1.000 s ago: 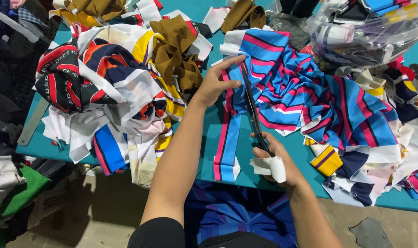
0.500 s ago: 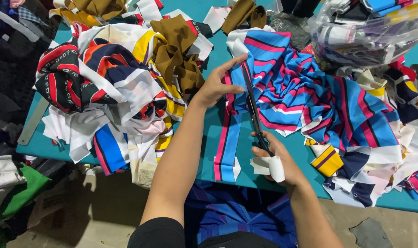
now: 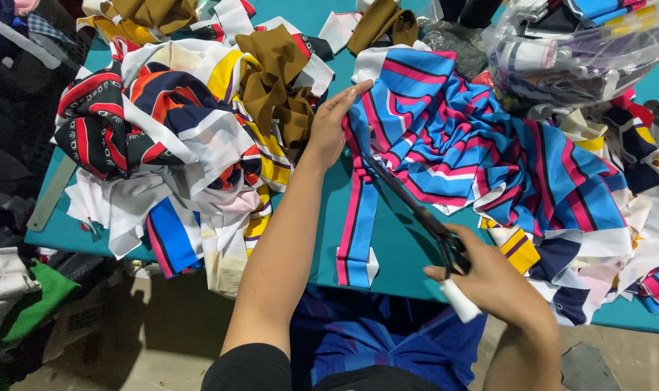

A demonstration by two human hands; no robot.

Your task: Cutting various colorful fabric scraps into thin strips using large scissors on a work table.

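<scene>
Heads up, your right hand (image 3: pixel 499 286) is gripping the black scissors (image 3: pixel 416 210) mid-frame while your open left hand (image 3: pixel 329 130) pins the blue-and-pink striped fabric (image 3: pixel 481 152) on the teal surface (image 3: pixel 402 246), so those fingertips could get nicked if the blades run upward.

Cloth heaps on a table (image 3: pixel 409 253)

Scrap pile (image 3: pixel 170 137) far left, striped cloth (image 3: pixel 481 159) to its right, plastic bag (image 3: pixel 568 58) far right; scissors (image 3: pixel 416 210) lie between, nearer.

The striped cloth (image 3: pixel 474 152) looked smooth and faintly sheeny; the scissors (image 3: pixel 416 210) were dark, matt metal; the far-right bag (image 3: pixel 561 51) was glossy plastic.
</scene>
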